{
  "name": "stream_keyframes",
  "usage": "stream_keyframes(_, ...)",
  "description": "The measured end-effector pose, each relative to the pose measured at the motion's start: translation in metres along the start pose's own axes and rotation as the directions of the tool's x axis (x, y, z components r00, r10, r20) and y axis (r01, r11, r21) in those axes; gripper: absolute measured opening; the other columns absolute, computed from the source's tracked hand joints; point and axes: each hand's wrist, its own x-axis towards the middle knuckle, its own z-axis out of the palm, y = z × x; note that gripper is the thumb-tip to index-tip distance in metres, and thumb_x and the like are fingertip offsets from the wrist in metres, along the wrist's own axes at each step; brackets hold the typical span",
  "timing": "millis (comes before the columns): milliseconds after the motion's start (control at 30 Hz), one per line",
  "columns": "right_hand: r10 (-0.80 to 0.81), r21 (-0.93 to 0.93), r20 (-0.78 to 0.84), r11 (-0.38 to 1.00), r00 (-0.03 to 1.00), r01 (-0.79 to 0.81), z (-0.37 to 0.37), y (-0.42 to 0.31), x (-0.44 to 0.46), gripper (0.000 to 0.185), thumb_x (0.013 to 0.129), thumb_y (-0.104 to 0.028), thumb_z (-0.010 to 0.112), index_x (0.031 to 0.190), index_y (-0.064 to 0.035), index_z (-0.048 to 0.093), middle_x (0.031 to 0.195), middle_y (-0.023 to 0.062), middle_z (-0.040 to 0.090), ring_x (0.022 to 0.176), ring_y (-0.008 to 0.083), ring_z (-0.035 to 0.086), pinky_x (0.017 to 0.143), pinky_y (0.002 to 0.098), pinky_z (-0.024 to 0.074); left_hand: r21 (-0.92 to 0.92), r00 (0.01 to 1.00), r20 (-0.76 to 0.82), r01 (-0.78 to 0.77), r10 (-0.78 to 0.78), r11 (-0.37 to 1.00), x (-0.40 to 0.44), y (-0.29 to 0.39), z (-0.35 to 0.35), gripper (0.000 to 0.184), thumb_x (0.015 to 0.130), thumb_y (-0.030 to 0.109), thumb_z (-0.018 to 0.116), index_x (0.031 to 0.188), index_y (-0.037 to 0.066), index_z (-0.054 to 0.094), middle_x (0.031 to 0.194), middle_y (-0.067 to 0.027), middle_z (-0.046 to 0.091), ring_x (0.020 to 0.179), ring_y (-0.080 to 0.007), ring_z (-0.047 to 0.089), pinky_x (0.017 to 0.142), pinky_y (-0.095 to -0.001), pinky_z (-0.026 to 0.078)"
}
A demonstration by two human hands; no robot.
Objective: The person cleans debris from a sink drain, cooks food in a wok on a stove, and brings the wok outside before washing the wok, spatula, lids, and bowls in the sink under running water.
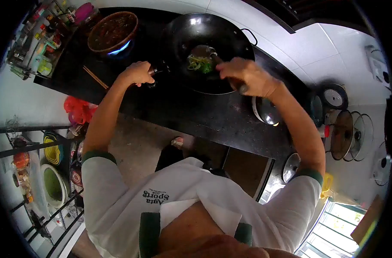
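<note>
A large black wok (183,32) stands on the dark counter, with chopped greens (200,64) in its middle. My left hand (140,74) is closed around the wok's handle (152,70) on its left side. Over the wok's right rim, my right hand (246,77) grips a spatula by its dark handle (240,87); the spatula's head touches down beside the greens. Left of the wok, a brown pot (112,34) full of food sits over a blue flame (119,48).
Chopsticks (95,77) lie on the counter (183,118) near its left edge. Bottles and jars (47,43) crowd the upper left corner. A lidded pot (264,110) stands below my right wrist. Lids (342,135) hang on the right wall. A shelf rack (34,150) stands at lower left.
</note>
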Motion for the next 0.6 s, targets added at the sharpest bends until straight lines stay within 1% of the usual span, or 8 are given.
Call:
stream_keyframes(67,0.024,-0.049,0.020,0.999,1.000,-0.023,-0.009,0.009,0.004,0.038,0.056,-0.004,0.065,0.092,-0.0045,0.054,0.111,0.0123,0.054,0.094,0.0299,0.052,0.082,0.0361,0.0439,0.063,1.000,0.015,0.009,-0.010,0.998,-0.002,0.004,-0.002,0.031,0.064,0.020,0.067,0.081,-0.002,0.053,0.065,-0.0130,0.059,0.050,-0.0212,0.059,0.048,-0.0317,0.048)
stream_keyframes(133,0.141,-0.339,0.075,0.935,0.987,-0.108,-0.003,0.014,0.012,0.039,0.056,-0.005,0.066,0.093,-0.0050,0.053,0.111,0.0127,0.054,0.093,0.0299,0.052,0.083,0.0352,0.0430,0.052,1.000,0.026,-0.001,0.000,0.999,0.002,-0.001,0.000,0.031,0.064,0.020,0.067,0.080,-0.002,0.053,0.063,-0.0129,0.059,0.049,-0.0211,0.059,0.048,-0.0318,0.048)
stream_keyframes(167,0.115,-0.361,0.064,0.929,0.991,-0.085,0.003,0.019,0.014,0.039,0.056,-0.004,0.065,0.093,-0.0047,0.052,0.110,0.0122,0.054,0.092,0.0299,0.053,0.084,0.0345,0.0426,0.041,0.999,0.036,-0.005,0.004,0.999,0.003,-0.002,0.000,0.030,0.063,0.020,0.067,0.079,-0.002,0.054,0.062,-0.0128,0.058,0.048,-0.0210,0.059,0.048,-0.0320,0.048)
stream_keyframes(333,0.055,-0.244,0.130,0.970,0.990,-0.021,0.023,-0.005,0.016,0.036,0.057,-0.003,0.065,0.091,-0.0029,0.053,0.108,0.0137,0.055,0.094,0.0287,0.054,0.085,0.0351,0.0430,-0.001,1.000,-0.001,-0.019,0.019,1.000,0.004,-0.004,0.001,0.031,0.063,0.020,0.067,0.078,-0.003,0.053,0.059,-0.0121,0.057,0.046,-0.0215,0.058,0.046,-0.0322,0.047)
stream_keyframes(400,0.048,-0.080,0.030,0.996,0.998,-0.046,0.005,-0.015,0.010,0.032,0.059,-0.002,0.063,0.090,-0.0026,0.055,0.107,0.0152,0.056,0.098,0.0292,0.054,0.085,0.0354,0.0436,-0.019,1.000,0.007,-0.014,0.015,1.000,0.001,-0.003,0.002,0.032,0.063,0.020,0.067,0.079,-0.003,0.053,0.061,-0.0125,0.057,0.045,-0.0219,0.057,0.045,-0.0325,0.046)
stream_keyframes(433,0.117,0.018,-0.046,0.993,0.992,-0.116,0.002,-0.007,0.006,0.030,0.060,0.002,0.061,0.090,-0.0026,0.056,0.107,0.0160,0.056,0.101,0.0303,0.053,0.085,0.0358,0.0440,-0.009,1.000,0.014,0.006,-0.006,1.000,0.000,-0.001,0.000,0.032,0.062,0.021,0.068,0.080,-0.002,0.054,0.066,-0.0140,0.058,0.052,-0.0215,0.059,0.048,-0.0322,0.047)
stream_keyframes(500,0.145,-0.073,-0.115,0.985,0.983,-0.154,-0.006,0.000,0.001,0.029,0.062,0.002,0.060,0.090,-0.0036,0.054,0.107,0.0159,0.055,0.098,0.0305,0.054,0.083,0.0370,0.0446,0.000,1.000,0.016,0.021,-0.021,1.000,0.001,-0.004,0.001,0.032,0.062,0.022,0.069,0.080,-0.001,0.054,0.071,-0.0155,0.059,0.059,-0.0211,0.061,0.052,-0.0318,0.048)
stream_keyframes(600,0.133,-0.257,-0.087,0.954,0.987,-0.152,0.000,0.002,-0.007,0.034,0.060,0.000,0.062,0.092,-0.0049,0.053,0.109,0.0141,0.054,0.098,0.0297,0.053,0.083,0.0361,0.0440,0.201,0.971,-0.125,-0.177,0.205,0.963,-0.003,-0.008,0.000,0.036,0.065,0.026,0.068,0.087,0.002,0.055,0.086,-0.0162,0.058,0.079,-0.0187,0.060,0.066,-0.0298,0.047)
